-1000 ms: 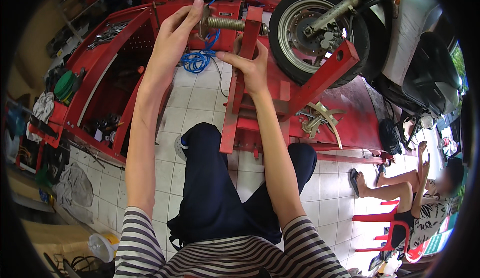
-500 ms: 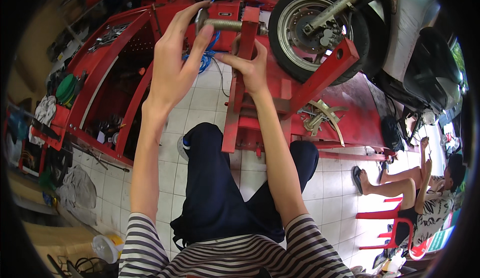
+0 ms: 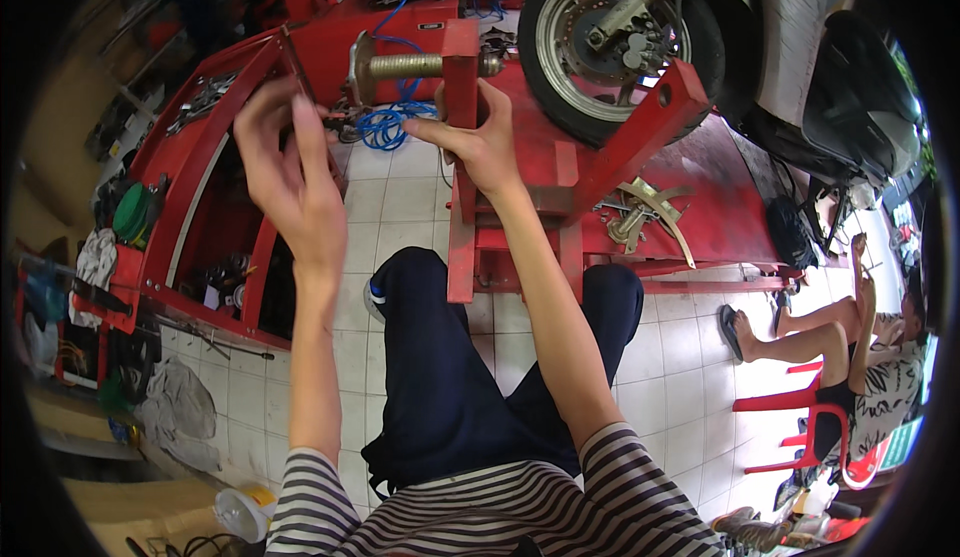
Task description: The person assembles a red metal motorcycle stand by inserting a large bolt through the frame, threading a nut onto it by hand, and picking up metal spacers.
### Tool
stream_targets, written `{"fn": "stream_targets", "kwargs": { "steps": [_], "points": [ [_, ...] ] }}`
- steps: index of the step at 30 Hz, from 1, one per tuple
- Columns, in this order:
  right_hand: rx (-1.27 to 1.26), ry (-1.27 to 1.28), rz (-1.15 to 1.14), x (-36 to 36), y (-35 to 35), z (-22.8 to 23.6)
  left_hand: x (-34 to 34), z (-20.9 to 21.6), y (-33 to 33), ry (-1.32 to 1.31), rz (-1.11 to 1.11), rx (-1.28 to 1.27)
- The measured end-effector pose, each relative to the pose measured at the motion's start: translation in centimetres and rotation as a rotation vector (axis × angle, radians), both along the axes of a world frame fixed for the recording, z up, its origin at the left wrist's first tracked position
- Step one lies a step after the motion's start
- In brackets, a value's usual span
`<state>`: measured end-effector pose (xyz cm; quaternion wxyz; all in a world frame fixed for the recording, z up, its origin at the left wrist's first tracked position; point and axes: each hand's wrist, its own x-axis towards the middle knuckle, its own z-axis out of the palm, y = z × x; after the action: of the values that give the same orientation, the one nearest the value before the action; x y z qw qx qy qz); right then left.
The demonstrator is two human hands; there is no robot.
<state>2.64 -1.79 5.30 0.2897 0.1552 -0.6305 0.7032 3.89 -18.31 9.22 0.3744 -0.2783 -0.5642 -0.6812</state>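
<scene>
My right hand (image 3: 484,145) is wrapped around a red upright metal post (image 3: 461,67), thumb on the near side and fingers partly hidden behind it. Through the post's top runs a thick threaded bolt (image 3: 405,66), lying level, with a wide, flat, worn metal head (image 3: 361,70) at its left end. To the left of that head and apart from it, my left hand (image 3: 290,172) is raised in the air. Its fingers are loosely curled with a gap to the thumb, slightly blurred, and nothing shows in them.
A scooter's front wheel (image 3: 620,42) stands on the red lift platform (image 3: 720,217), near a slanted red arm (image 3: 650,147) and a curved metal part (image 3: 655,217). Coiled blue hose (image 3: 385,127) lies beyond. On the left is a red tool cabinet (image 3: 200,212). A person sits at right on a red chair (image 3: 790,407).
My left hand has let go of the bolt's flat head and moved left and down, away from it. My right hand keeps its hold on the post. The view has shifted slightly.
</scene>
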Motion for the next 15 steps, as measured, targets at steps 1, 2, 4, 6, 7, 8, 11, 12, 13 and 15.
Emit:
{"fn": "stream_targets", "kwargs": {
  "steps": [1, 2, 4, 6, 7, 8, 11, 12, 13, 15],
  "points": [
    [-0.006, -0.003, -0.007, 0.3, -0.1, 0.1, -0.9, 1.3, 0.0, -0.052, 0.049, -0.111],
    [-0.015, -0.008, -0.001, 0.7, -0.7, 0.4, -1.9, 2.1, -0.7, -0.185, 0.003, -0.26],
    [0.011, 0.008, -0.019, 1.1, -0.7, 0.7, -2.4, 3.4, -0.3, -0.287, -0.026, -0.439],
    [0.004, 0.014, 0.001, 1.1, -0.9, 0.3, -0.8, 3.2, -0.1, -0.247, -0.091, -0.362],
    [-0.006, 0.022, 0.005, 1.2, -0.9, 0.1, -0.4, 3.2, -0.1, -0.222, -0.128, -0.33],
    [0.003, 0.016, 0.007, 1.1, -0.8, 0.1, -0.9, 2.7, -0.6, -0.182, -0.213, -0.333],
    [0.025, -0.008, 0.001, 0.7, -0.2, -0.5, 0.1, 2.6, 0.4, 0.065, -0.28, -0.186],
    [0.032, -0.001, 0.009, 0.3, -0.2, -0.4, -0.1, 2.3, -0.9, 0.12, -0.329, -0.264],
    [0.043, 0.006, 0.012, 0.1, -0.1, -0.3, -0.3, 1.9, -2.2, 0.173, -0.385, -0.337],
    [0.021, -0.006, 0.024, 0.0, -0.1, 0.0, 1.0, -0.1, -2.9, 0.171, -0.468, -0.271]
  ]
}}
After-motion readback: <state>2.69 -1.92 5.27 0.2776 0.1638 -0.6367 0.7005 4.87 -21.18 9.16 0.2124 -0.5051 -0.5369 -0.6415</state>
